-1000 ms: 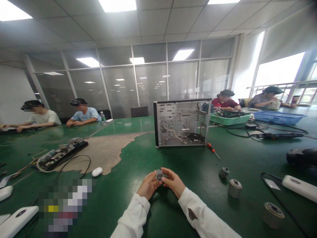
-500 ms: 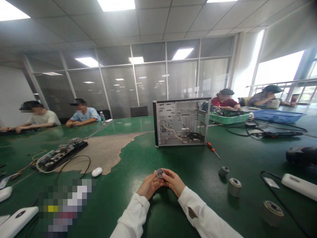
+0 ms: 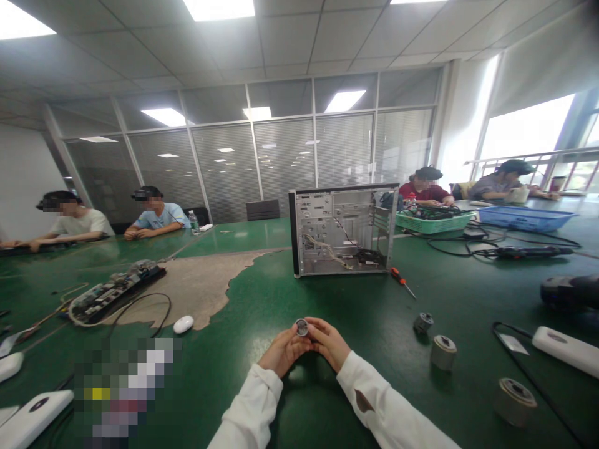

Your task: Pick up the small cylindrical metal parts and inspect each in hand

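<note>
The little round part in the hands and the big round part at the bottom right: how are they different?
The little round part is held up by the left hand and right hand; the big round part stands on the table.
The little round part looks much smaller than the big round part.
The little round part's end faces the camera; the big round part's end faces up.
Both look greyish.

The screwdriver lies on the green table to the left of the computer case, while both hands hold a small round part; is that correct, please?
Not quite: in the head view, the screwdriver lies on the green table to the right of the computer case, while the left hand and right hand hold the small round part.
</note>
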### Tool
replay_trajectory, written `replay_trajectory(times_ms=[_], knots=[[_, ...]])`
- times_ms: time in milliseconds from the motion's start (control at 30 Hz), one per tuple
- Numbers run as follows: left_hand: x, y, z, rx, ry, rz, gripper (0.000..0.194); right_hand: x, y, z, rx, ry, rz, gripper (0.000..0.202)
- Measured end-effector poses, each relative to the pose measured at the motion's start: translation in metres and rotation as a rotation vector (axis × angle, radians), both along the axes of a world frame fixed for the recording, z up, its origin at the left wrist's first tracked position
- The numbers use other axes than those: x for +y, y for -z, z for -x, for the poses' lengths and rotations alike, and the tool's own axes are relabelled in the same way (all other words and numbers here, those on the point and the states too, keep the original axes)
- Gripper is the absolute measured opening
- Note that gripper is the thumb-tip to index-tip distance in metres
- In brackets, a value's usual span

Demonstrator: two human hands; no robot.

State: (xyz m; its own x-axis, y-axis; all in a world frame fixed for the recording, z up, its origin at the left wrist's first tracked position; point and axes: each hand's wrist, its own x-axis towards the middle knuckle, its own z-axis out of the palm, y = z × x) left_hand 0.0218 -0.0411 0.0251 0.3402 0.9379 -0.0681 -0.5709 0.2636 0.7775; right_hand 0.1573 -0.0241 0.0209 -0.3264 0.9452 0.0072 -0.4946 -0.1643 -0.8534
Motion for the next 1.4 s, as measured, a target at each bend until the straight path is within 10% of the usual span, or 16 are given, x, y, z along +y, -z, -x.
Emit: replay_trajectory(times_ms=[1400], knots=[[0.001,-0.006,0.008,-0.097,0.074,0.162,0.054,0.001,0.001,-0.001,-0.043,0.024,0.010,0.035]])
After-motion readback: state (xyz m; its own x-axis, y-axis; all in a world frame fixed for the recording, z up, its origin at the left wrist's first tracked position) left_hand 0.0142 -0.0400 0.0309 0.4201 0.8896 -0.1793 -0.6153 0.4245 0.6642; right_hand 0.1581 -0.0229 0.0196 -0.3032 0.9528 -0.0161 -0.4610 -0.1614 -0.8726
